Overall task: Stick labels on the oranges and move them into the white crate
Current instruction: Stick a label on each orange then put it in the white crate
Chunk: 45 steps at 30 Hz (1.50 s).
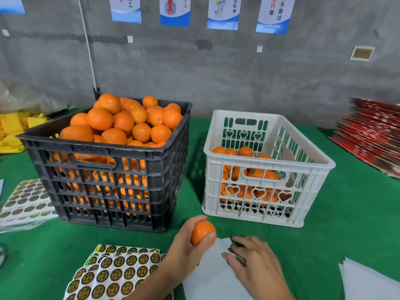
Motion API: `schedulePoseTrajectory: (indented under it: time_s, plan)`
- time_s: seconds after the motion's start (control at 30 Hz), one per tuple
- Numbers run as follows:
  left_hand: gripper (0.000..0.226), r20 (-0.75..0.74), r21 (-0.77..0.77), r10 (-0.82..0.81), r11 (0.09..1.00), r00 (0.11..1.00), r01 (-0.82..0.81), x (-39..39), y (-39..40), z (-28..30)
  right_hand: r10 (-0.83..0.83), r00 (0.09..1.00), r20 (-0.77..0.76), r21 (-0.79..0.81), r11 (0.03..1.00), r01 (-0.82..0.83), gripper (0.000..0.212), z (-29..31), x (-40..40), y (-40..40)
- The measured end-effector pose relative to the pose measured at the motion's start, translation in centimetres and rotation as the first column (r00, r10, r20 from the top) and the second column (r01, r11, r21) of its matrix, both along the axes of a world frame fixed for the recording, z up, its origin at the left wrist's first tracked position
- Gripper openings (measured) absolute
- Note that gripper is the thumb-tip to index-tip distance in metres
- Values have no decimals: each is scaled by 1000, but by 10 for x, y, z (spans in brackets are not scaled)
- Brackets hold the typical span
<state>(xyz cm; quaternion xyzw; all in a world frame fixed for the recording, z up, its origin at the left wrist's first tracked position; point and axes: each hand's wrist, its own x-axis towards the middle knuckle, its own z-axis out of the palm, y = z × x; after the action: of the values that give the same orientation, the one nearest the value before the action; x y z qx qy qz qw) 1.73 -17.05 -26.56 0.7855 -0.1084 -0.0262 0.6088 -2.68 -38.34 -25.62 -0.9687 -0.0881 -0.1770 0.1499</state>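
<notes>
Orange [203, 232] in left hand [186, 241], before white crate [264, 169]

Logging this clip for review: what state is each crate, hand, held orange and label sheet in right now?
Black crate: heaped with oranges above the rim.
White crate: partly filled.
Left hand: grips an orange, no label visible.
Right hand: fingers on a white backing sheet, at a label.
Label sheets: flat, overlapping, full.

We see only two bare forearms and their hands; the left hand [190, 239] and right hand [251, 258] wear no gloves, rings or watch. No sleeve reaches our visible forearms. Our fingernails are short and unpainted.
</notes>
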Motion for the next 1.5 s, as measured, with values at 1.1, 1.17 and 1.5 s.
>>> schedulePoseTrajectory:
  time_s: [1.1, 1.17, 1.5]
  plan:
    - [71, 16, 38, 20, 999, 1000, -20, -2, -1, 4, 5, 998, -59, 124, 992, 2, 24, -3, 3, -3]
    - [66, 24, 43, 17, 999, 1000, -18, -2, 0, 3, 20, 998, -57, 100, 995, -14, 40, -2, 2, -3]
    - [69, 24, 43, 14, 999, 1000, -15, -1, 0, 1, 65, 991, -116, 200, 979, -41, 28, 2, -1, -3]
